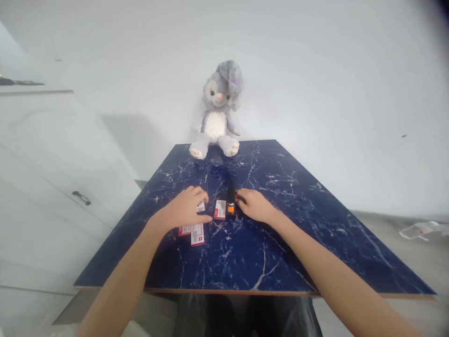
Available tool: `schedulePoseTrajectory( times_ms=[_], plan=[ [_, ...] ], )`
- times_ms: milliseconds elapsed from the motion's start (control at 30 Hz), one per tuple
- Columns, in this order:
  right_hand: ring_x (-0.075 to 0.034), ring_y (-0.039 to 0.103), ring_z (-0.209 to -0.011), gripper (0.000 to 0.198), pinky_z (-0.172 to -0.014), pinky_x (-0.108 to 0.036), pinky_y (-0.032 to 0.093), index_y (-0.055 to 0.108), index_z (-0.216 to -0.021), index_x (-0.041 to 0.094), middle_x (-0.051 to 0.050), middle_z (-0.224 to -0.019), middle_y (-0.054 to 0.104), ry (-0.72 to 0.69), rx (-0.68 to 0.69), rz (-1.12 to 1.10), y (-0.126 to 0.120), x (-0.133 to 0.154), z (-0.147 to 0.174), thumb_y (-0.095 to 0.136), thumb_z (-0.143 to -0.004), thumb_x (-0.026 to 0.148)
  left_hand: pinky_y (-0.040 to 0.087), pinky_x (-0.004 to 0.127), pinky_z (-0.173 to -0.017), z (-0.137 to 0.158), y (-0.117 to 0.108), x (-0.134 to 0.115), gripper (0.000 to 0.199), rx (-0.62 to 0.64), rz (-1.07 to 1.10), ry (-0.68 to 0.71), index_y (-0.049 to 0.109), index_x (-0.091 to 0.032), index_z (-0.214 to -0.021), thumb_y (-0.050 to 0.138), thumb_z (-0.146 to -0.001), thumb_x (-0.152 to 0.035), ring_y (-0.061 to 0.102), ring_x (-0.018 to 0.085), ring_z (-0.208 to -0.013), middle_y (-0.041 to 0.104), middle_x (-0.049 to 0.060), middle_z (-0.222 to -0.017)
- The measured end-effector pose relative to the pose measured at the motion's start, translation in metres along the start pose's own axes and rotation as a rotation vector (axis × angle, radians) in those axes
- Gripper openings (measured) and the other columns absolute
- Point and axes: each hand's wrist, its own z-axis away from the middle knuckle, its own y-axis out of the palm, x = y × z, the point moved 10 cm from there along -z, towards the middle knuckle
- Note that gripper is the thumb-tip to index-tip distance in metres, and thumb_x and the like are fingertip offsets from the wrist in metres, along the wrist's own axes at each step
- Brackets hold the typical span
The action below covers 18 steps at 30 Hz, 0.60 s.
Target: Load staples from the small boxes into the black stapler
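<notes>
My left hand point(187, 208) is above the left part of the table, thumb and fingers spread apart. A small white card-like packet point(200, 206) shows partly between them; I cannot tell if they touch it. Just below that hand lie red-and-white packets point(197, 235), partly overlapping. Another red-and-white packet point(220, 210) lies right of the left thumb, beside a long black device point(230, 199) with an orange patch. My right hand point(255, 204) rests at the device's right side, its fingers curled round a dark part that seems to belong to it.
The dark blue marble-patterned table point(280, 243) narrows away from me. A grey plush rabbit point(215, 124) sits at its far edge against the white wall. A white cabinet point(42, 187) with a dark handle stands at left. Clear plastic point(423, 230) lies on the floor at right.
</notes>
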Motion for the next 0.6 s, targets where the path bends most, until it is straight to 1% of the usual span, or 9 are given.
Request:
schedulePoseTrajectory(
  times_ms=[67,133,233,333,400,433,500,533,600],
  plan=[
    [-0.018,0.063,-0.089,0.017,-0.081,-0.026,0.042,0.064,-0.099,0.018,-0.007,-0.096,0.069,0.004,0.001,0.004,0.000,0.000,0.000,0.049,-0.091,0.016,0.042,0.034,-0.081,0.000,0.011,0.010,0.024,0.058,0.013,-0.035,0.059,-0.022,-0.100,0.065,-0.080,-0.035,0.055,0.024,-0.095,0.059,0.006,-0.101],
    [-0.018,0.063,-0.089,0.018,-0.081,-0.026,0.042,0.064,-0.100,0.018,-0.007,-0.097,0.069,0.003,0.008,0.008,0.000,0.000,0.000,0.049,-0.091,0.015,0.042,0.033,-0.079,-0.002,0.019,0.018,0.021,0.082,0.047,-0.084,0.058,-0.022,-0.101,0.060,-0.082,-0.029,0.057,0.022,-0.090,0.059,0.005,-0.099],
    [-0.019,0.062,-0.089,0.017,-0.081,-0.027,0.042,0.064,-0.098,0.018,-0.007,-0.097,0.068,-0.007,0.014,0.018,0.001,0.000,0.000,0.048,-0.092,0.016,0.043,0.034,-0.079,-0.008,0.018,0.021,0.019,0.000,0.064,-0.132,0.058,-0.021,-0.099,0.053,-0.089,-0.036,0.060,0.022,-0.086,0.060,0.006,-0.099],
    [-0.019,0.062,-0.089,0.018,-0.080,-0.027,0.042,0.063,-0.099,0.018,-0.007,-0.097,0.068,-0.013,0.014,0.026,0.002,0.000,0.000,0.048,-0.091,0.015,0.044,0.033,-0.082,-0.010,0.014,0.016,0.030,-0.037,0.108,-0.124,0.058,-0.022,-0.106,0.047,-0.093,-0.046,0.062,0.022,-0.092,0.061,0.007,-0.108],
    [-0.018,0.062,-0.088,0.018,-0.080,-0.027,0.042,0.063,-0.100,0.018,-0.007,-0.096,0.068,-0.013,0.016,0.026,0.002,-0.001,0.000,0.049,-0.091,0.015,0.045,0.034,-0.082,-0.006,0.010,0.027,0.041,-0.028,0.077,-0.210,0.058,-0.022,-0.111,0.045,-0.092,-0.056,0.063,0.025,-0.097,0.062,0.009,-0.114],
    [-0.018,0.062,-0.088,0.018,-0.080,-0.026,0.042,0.063,-0.101,0.018,-0.007,-0.096,0.068,-0.014,0.018,0.025,0.003,0.000,0.000,0.049,-0.090,0.014,0.045,0.036,-0.080,-0.001,0.009,0.039,0.048,0.001,0.040,-0.300,0.057,-0.022,-0.113,0.044,-0.090,-0.062,0.063,0.028,-0.097,0.063,0.011,-0.114],
    [-0.018,0.062,-0.088,0.018,-0.080,-0.026,0.042,0.063,-0.101,0.018,-0.006,-0.097,0.067,-0.017,0.017,0.023,0.003,0.000,0.000,0.049,-0.090,0.014,0.045,0.037,-0.076,0.013,0.015,0.065,0.065,0.120,-0.018,-0.476,0.057,-0.020,-0.114,0.048,-0.081,-0.074,0.065,0.033,-0.095,0.067,0.015,-0.111],
    [-0.018,0.061,-0.089,0.017,-0.080,-0.026,0.042,0.063,-0.100,0.018,-0.006,-0.096,0.067,-0.018,0.015,0.021,0.003,0.001,0.000,0.049,-0.091,0.015,0.045,0.037,-0.073,0.018,0.020,0.073,0.071,0.189,-0.019,-0.513,0.057,-0.019,-0.115,0.052,-0.075,-0.078,0.066,0.034,-0.094,0.068,0.016,-0.110],
    [-0.018,0.061,-0.089,0.015,-0.081,-0.026,0.043,0.063,-0.099,0.018,-0.007,-0.095,0.066,-0.016,0.007,0.022,0.002,0.001,0.000,0.050,-0.091,0.016,0.045,0.034,-0.069,0.022,0.032,0.079,0.080,0.294,0.028,-0.498,0.056,-0.021,-0.118,0.059,-0.065,-0.081,0.067,0.034,-0.091,0.070,0.015,-0.108]
  ],
)
